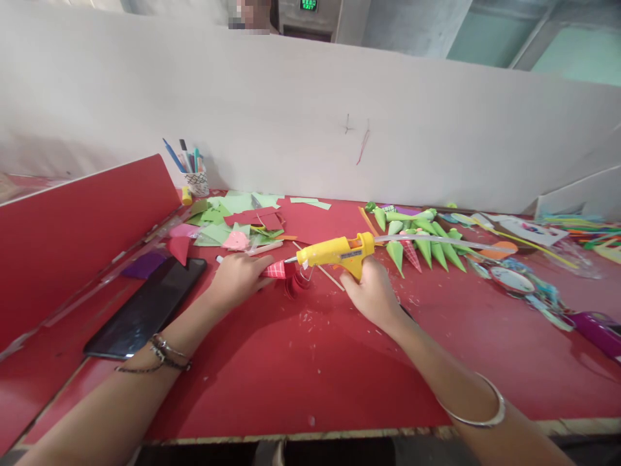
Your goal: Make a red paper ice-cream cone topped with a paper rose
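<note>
My right hand [372, 291] is wrapped round the handle of a yellow hot glue gun [330, 252], which points left. A long clear glue stick [436, 242] trails out of its back end. My left hand [240, 279] pinches a small red checked paper cone [275, 270], its wide end facing right. The gun's metal nozzle is at the rim of that cone; whether they touch I cannot tell. Just beneath the nozzle, curled red paper strips [294, 285] lie on the red table. My left fingertips are partly hidden behind the cone.
Green paper cones [423, 249] lie in a pile at right, near a purple object [596, 333]. Green paper scraps [237, 204] cover the back left. A black phone [145, 310] lies left of my left hand, and a pen cup [196, 183] stands behind.
</note>
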A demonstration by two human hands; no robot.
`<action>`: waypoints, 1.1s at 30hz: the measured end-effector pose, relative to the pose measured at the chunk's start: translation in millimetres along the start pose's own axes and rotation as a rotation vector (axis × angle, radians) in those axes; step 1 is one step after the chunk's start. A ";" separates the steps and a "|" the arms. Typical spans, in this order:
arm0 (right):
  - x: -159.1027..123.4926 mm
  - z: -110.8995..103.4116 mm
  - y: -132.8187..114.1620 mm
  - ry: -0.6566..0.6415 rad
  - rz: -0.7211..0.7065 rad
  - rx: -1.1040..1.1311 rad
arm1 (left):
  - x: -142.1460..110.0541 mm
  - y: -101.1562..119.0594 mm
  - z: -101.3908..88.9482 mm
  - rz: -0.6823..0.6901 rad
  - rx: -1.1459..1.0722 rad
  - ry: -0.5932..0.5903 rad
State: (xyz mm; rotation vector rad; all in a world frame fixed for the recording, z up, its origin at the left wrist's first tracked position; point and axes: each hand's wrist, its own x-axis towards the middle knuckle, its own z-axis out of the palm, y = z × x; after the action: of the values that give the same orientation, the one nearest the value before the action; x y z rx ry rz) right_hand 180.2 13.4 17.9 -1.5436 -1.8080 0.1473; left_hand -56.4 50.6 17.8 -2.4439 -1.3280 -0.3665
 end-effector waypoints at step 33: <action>-1.3 8.2 9.1 0.183 -0.237 -0.136 | 0.0 -0.2 -1.0 0.021 -0.076 0.020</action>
State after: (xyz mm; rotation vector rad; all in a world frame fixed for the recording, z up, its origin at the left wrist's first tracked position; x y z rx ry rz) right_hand 182.7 17.7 6.7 -1.3717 -1.8668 -0.2271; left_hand -56.6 50.2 18.7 -2.5077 -1.3011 -0.4432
